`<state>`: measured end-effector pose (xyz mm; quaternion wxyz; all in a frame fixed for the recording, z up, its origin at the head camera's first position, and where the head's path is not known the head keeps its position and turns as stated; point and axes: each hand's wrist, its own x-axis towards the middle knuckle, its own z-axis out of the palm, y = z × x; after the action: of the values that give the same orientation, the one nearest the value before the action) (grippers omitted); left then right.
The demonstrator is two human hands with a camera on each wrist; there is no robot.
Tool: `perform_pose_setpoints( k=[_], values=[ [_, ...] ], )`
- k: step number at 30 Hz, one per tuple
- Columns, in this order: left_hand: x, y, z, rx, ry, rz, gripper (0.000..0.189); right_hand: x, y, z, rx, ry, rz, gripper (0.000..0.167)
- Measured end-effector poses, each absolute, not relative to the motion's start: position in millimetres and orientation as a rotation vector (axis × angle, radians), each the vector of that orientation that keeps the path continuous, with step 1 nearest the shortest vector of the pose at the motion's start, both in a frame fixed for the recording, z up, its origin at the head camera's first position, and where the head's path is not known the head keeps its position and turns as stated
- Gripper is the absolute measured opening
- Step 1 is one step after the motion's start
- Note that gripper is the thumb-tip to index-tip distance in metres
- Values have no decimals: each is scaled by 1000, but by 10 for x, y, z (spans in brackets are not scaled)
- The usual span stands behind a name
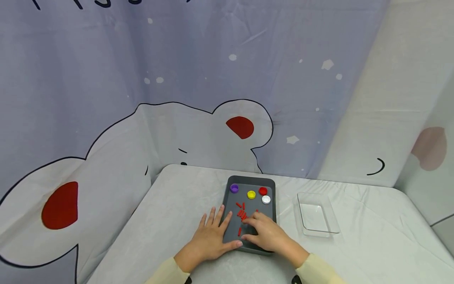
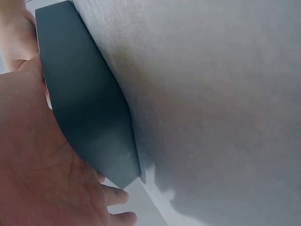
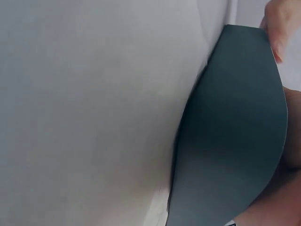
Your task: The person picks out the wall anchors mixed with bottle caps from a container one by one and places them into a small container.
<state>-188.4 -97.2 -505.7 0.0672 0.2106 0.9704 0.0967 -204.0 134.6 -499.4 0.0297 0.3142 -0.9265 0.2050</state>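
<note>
A dark grey tray (image 1: 252,180) lies on the cloth-covered table. My left hand (image 1: 209,238) is spread at its left side, fingers straight along the rim and thumb at the near left corner. Inside the tray, several small red sticks (image 1: 240,213) lie loose, and one more red stick (image 1: 239,231) lies nearer. Over them my right hand (image 1: 266,232) reaches in from the right with bent fingers; its index fingertip is right at the sticks, its thumb apart below. The tray's outer wall (image 2: 84,94) fills much of the left wrist view beside my palm.
At the tray's far end are round pieces: purple (image 1: 234,188), yellow (image 1: 251,195), red (image 1: 263,191) and white (image 1: 266,200). A clear rectangular box (image 1: 317,215) stands to the right of the tray. A printed curtain (image 1: 198,134) hangs behind the table.
</note>
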Motion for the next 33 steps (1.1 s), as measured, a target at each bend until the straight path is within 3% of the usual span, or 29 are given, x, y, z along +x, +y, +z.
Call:
perform_pose_setpoints(
  k=[33],
  values=[
    [-1862,-964,-5046,655,2957,320,99,-2084,1114,-5085,879,-2850,431,30]
  ],
)
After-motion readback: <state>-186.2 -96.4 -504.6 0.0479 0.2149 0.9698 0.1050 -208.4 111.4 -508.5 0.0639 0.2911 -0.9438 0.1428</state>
